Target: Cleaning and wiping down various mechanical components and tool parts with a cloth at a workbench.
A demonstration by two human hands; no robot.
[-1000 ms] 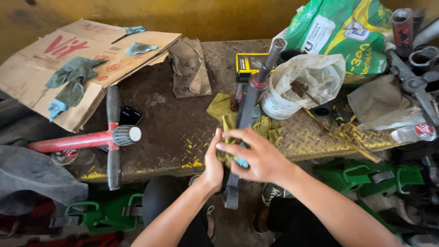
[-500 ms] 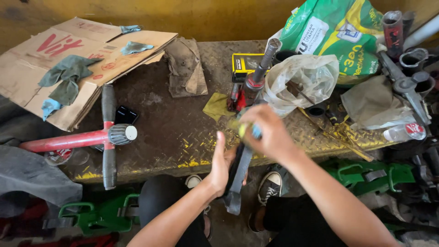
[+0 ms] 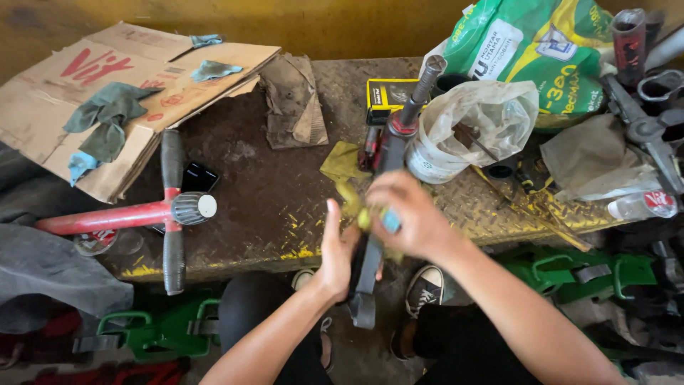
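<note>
Centre of frame: long grey metal shaft with a red collar (image 3: 388, 153) lies slanted across the rusty checker-plate bench (image 3: 256, 192), its lower end hanging over the front edge.

Left hand (image 3: 335, 249) is flat-open, palm pressed against the shaft's lower part, steadying it.

Right hand (image 3: 406, 217) is curled over a yellow-green rag (image 3: 349, 182) at mid-shaft, motion-blurred; something small and blue shows between the fingers, its kind unclear.

Step in hand, as judged: wiping the shaft down with the rag.

Next move likely calls for a firmer left-hand brace while the rag works along the shaft.

Nearby: cloudy plastic bag over a white tub (image 3: 470, 128) just right of the shaft; red T-handled tool (image 3: 142, 210) lower left; flattened cardboard box (image 3: 107, 93) upper left.
</note>
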